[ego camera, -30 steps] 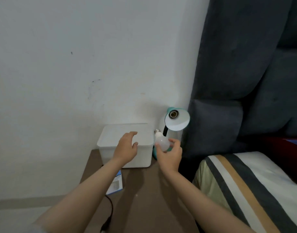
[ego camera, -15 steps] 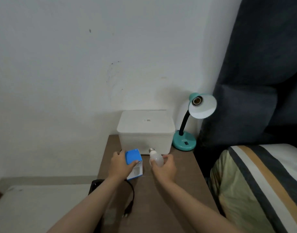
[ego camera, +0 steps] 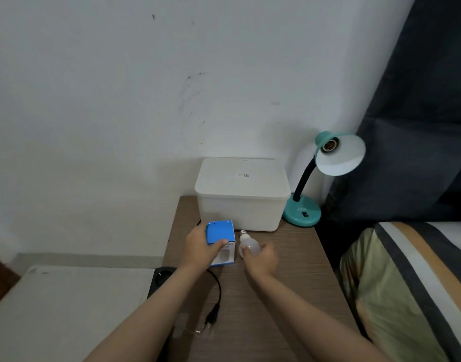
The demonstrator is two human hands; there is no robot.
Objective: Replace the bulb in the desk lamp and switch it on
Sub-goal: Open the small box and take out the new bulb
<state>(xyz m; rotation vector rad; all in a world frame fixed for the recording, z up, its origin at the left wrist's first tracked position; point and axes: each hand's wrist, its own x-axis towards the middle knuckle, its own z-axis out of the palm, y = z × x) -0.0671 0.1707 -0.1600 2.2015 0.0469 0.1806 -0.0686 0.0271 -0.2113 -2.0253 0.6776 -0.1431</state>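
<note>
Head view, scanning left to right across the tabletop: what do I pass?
left hand → blue box → bulb → right hand → lamp base; the white container behind spans several, so it is omitted.

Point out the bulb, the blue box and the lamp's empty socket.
bulb point(ego camera: 248, 247): head view, on the frosted glass just above the right hand's fingers.
blue box point(ego camera: 220, 231): head view, on its blue top face.
lamp socket point(ego camera: 329, 145): head view, on the dark opening inside the shade.
</note>
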